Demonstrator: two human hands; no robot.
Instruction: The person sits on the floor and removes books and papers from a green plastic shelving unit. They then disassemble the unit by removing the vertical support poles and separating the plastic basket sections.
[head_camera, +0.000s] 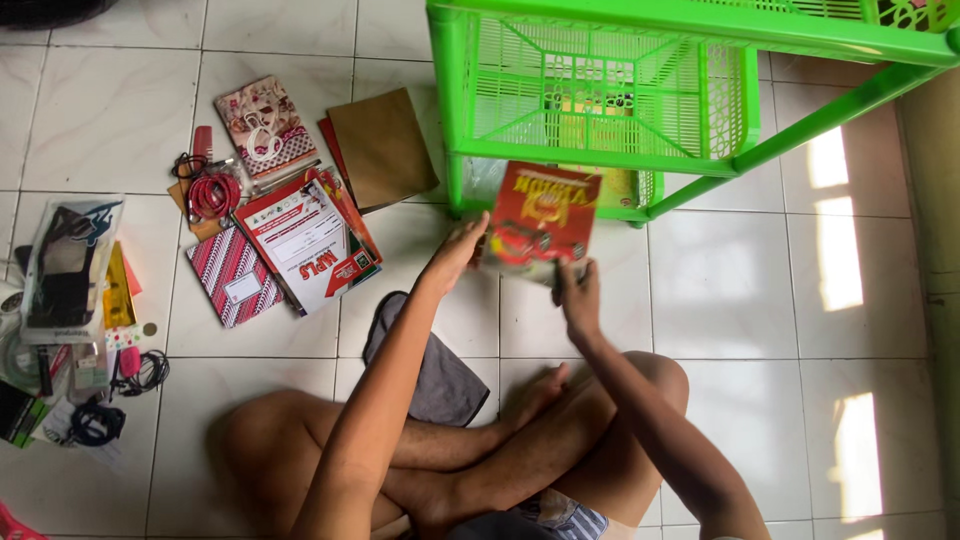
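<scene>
I sit cross-legged on a white tiled floor. Both hands hold a thin red book with a cartoon car on its cover (538, 222), raised just in front of a bright green plastic rack (600, 90). My left hand (458, 250) grips the book's left edge. My right hand (578, 295) pinches its lower right corner. The book's top edge overlaps the rack's lower shelf, where a yellow item (612, 186) lies behind the mesh.
To my left lie a red-and-white booklet (305, 240), a striped notebook (235, 275), a brown cover (382, 148), a patterned book (266, 127), a red coiled cable (212, 193) and a clear pouch (68, 262). A dark grey cloth (440, 375) sits by my knee.
</scene>
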